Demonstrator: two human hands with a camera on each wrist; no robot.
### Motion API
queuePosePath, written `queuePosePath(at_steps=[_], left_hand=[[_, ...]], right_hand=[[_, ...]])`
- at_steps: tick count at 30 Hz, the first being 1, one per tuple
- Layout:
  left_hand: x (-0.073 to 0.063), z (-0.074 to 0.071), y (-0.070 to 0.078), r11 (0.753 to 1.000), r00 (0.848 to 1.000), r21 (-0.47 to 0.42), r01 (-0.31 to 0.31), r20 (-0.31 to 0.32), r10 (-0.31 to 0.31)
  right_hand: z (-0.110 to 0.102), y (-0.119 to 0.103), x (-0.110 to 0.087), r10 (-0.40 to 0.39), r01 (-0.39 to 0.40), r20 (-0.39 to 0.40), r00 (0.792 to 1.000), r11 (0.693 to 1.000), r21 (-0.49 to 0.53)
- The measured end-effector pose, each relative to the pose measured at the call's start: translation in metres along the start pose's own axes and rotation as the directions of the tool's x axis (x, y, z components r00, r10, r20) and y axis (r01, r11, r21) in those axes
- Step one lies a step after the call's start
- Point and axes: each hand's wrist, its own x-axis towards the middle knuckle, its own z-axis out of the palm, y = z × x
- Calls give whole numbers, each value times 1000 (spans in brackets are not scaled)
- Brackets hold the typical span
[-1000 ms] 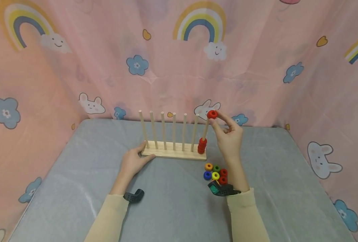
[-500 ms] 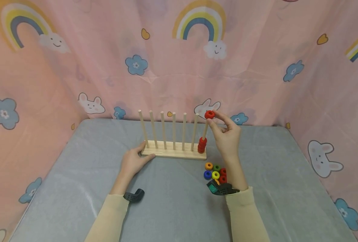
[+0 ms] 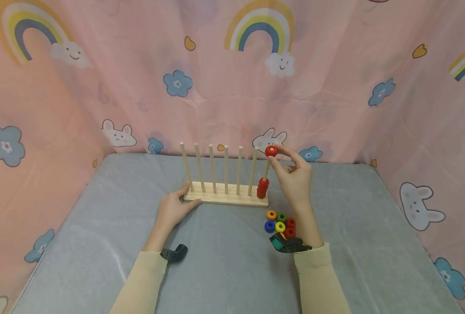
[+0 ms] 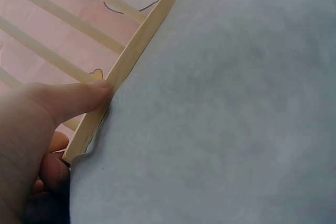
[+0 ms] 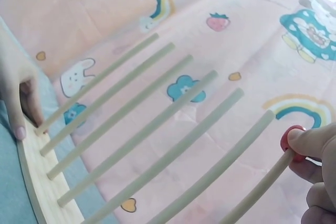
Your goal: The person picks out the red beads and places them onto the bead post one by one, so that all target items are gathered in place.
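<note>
A wooden peg rack (image 3: 224, 199) with a row of upright pegs stands on the table. My left hand (image 3: 172, 209) grips the left end of its base, thumb on the front edge and fingers behind, as the left wrist view shows. At the top of the rightmost peg, my right hand (image 3: 298, 179) pinches a red bead (image 3: 271, 155) between thumb and fingers. The peg's pale tip shows in the bead's hole. Lower on that same peg sits a short stack of red beads (image 3: 262, 190). The other pegs are bare.
Loose beads lie in front of the rack's right end: orange (image 3: 271, 219), green (image 3: 281, 220), blue (image 3: 267, 226), yellow (image 3: 280, 230) and red (image 3: 290, 233). The right wrist's black camera (image 3: 289, 245) partly covers them. A pink patterned curtain (image 3: 217, 113) hangs behind the grey table (image 3: 217, 261).
My right hand has shifted slightly left with the red bead, from beside the peg's top to right on its tip, which now shows in the hole. My left hand has stayed put.
</note>
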Motion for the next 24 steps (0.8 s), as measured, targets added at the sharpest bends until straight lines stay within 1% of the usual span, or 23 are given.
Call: queuePosePath(at_steps=[12, 18, 24], left_hand=[[-1, -1, 1, 1000, 1000, -9, -5, 1, 5], [-1, -1, 1, 1000, 1000, -7, -6, 2, 6], [-1, -1, 1, 1000, 1000, -6, -11, -1, 11]], right_hand=[[-3, -2, 0, 24, -23, 30, 999, 999, -30], [-6, -3, 0, 42, -39, 57, 997, 998, -52], [-9, -1, 1, 46, -45, 90, 995, 999, -11]])
